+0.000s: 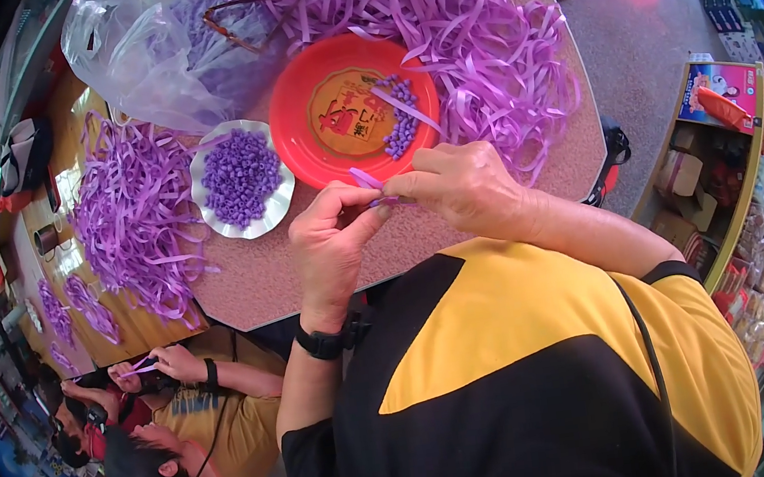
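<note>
My left hand [330, 240] and my right hand [461, 186] meet at the near edge of the red plate [292, 140]. Both are closed, pinching a purple ribbon [365, 179] between thumbs and fingertips. Whether a bead sits on the ribbon at my fingertips is too small to tell. Loose purple beads [401, 129] lie on the plate's right side, with a strip of ribbon across them. To the left, a white scalloped dish [201, 186] holds a heap of purple beads [241, 179].
Purple ribbons [485, 64] cover the table's far right, and another heap [127, 222] lies left. A clear plastic bag [147, 72] with purple contents stands behind the dish. At the lower left, a co-worker's hands [178, 364] hold ribbon. Shelves [719, 187] stand right.
</note>
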A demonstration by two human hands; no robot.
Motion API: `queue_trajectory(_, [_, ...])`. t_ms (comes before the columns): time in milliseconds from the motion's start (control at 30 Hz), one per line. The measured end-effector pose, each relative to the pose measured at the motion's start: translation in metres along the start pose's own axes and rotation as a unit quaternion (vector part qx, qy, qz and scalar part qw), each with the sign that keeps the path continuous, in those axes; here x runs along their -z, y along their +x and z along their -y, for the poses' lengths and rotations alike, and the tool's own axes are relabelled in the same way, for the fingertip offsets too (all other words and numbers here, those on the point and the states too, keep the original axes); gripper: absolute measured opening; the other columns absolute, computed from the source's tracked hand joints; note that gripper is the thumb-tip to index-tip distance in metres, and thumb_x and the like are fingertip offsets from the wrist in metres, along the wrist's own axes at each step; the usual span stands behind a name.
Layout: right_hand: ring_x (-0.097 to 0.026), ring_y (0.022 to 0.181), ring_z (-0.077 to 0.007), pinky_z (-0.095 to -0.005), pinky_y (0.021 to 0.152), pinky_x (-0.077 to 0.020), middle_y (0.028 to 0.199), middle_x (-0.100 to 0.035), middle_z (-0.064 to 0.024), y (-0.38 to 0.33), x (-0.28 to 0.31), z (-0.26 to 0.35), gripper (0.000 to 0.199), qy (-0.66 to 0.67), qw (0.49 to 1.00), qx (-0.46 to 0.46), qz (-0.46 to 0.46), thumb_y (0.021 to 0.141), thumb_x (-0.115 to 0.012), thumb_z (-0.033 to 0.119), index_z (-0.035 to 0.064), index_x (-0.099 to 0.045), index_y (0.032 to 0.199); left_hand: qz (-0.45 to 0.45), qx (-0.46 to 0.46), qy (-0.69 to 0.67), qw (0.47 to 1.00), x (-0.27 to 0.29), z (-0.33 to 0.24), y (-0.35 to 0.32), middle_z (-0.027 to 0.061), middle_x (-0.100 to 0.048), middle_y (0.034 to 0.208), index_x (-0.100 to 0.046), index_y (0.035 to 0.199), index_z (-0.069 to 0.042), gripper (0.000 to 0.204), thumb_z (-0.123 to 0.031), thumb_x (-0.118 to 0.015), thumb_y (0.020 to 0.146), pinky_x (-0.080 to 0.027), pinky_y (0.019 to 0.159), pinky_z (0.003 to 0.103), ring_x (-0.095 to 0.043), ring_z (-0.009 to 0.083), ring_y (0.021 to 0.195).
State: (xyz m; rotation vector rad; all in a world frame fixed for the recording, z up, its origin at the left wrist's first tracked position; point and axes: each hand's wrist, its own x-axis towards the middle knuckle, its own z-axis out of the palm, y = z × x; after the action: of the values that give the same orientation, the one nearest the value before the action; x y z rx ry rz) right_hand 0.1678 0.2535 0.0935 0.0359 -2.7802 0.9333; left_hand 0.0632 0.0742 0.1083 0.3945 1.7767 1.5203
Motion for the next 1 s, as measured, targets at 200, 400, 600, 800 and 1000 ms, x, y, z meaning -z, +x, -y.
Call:
queue_trajectory(200, [-0.059,0.063,-0.011,-0.0265,0.055,-0.0461,0.07,-0.061,-0.0029,-0.009,0.007,-0.007,0.024,0.343,0.918,-0.196,-0.013,0.085,-0.07,0.01,0.0138,-0.071,0.109,-0.039,0.066,-0.074,0.994,-0.004,0.012,0.007,0.0,-0.064,0.082,-0.071,0.098,0.001,0.018,0.001,-0.075,0.081,-0.046,0.06,0.021,-0.056,0.006,0.067])
queue_trajectory(400, [-0.052,0.064,-0.0052,-0.0206,0.059,-0.0423,0.074,-0.057,0.0055,-0.025,0.028,-0.023,0.022,0.503,0.821,-0.27,-0.021,0.092,-0.065,0.006,0.0047,-0.069,0.113,-0.077,-0.019,0.223,0.972,-0.025,0.034,0.074,0.0119,-0.07,0.073,-0.071,0.081,0.003,0.021,-0.018,-0.075,0.08,-0.051,0.062,0.033,-0.066,0.019,0.068])
queue_trajectory(600, [-0.053,0.062,-0.008,-0.0222,0.056,-0.0379,0.073,-0.058,-0.0017,-0.045,0.034,-0.046,0.019,0.598,0.731,-0.293,-0.145,0.094,-0.057,0.006,-0.002,-0.065,0.109,-0.07,-0.086,0.448,0.887,-0.073,0.061,0.125,0.0172,-0.067,0.067,-0.073,0.072,0.0,0.034,-0.033,-0.08,0.073,-0.05,0.062,0.038,-0.067,0.029,0.062])
queue_trajectory(800, [-0.057,0.059,-0.0065,-0.0177,0.048,-0.0331,0.077,-0.063,-0.0032,-0.062,0.029,-0.053,0.02,0.554,0.743,-0.359,-0.114,0.094,-0.06,0.008,-0.001,-0.065,0.111,-0.043,-0.02,0.3,0.953,-0.075,0.065,0.131,0.0121,-0.07,0.07,-0.073,0.073,-0.002,0.02,-0.021,-0.079,0.072,-0.051,0.063,0.035,-0.068,0.0232,0.068])
queue_trajectory(1000, [-0.064,0.063,-0.0102,-0.0182,0.045,-0.0329,0.09,-0.067,-0.0046,-0.049,0.009,-0.069,0.018,0.624,0.679,-0.37,-0.113,0.093,-0.062,0.009,-0.0002,-0.066,0.108,0.009,0.096,-0.242,0.965,-0.071,0.036,0.095,0.0061,-0.06,0.078,-0.062,0.092,-0.001,0.008,-0.007,-0.065,0.087,-0.042,0.053,0.025,-0.055,0.0128,0.066])
